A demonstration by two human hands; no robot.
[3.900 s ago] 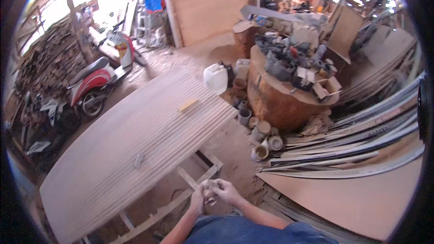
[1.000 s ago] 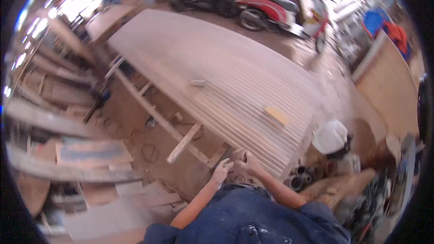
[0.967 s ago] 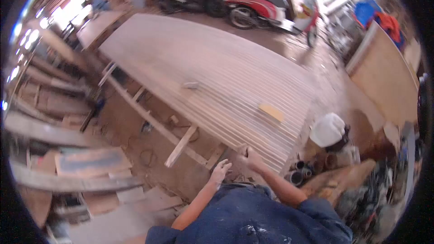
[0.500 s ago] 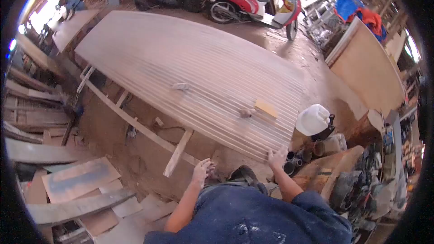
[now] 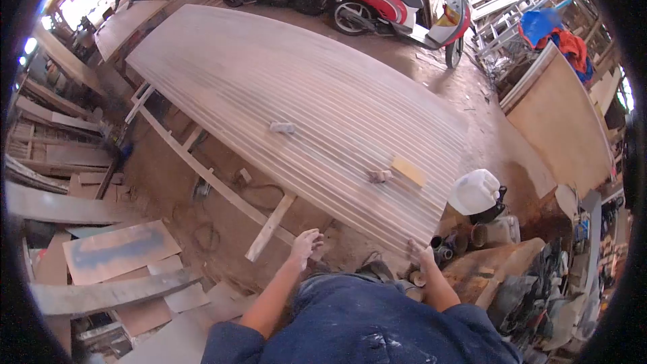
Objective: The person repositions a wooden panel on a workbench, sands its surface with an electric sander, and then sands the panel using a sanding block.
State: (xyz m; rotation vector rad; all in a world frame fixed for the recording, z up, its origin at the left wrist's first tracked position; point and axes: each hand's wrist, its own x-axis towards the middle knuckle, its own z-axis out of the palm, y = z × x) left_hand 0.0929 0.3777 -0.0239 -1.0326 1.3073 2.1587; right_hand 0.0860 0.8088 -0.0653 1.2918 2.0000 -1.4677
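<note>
Nothing's held in the loose left hand [image 5: 306, 248]; the right hand [image 5: 421, 255] is spread by the panel [image 5: 256, 67] laid out ahead, contact can't be made out. A block [image 5: 408, 172]'s parked on it.

We've got a matt, dusty wood-look panel [image 5: 290, 104], ridged on the near side and smoother toward its far end, with a matt yellow block [image 5: 408, 172] on it. Around it we see rough bare-timber framing [image 5: 271, 228], a white plastic jug [image 5: 474, 191], glossy red-and-white plastic on the scooter [image 5: 387, 5] and a metal-look ladder [image 5: 523, 16]. We read the shirt [image 5: 364, 323] as matt navy cloth with white smears.
</note>
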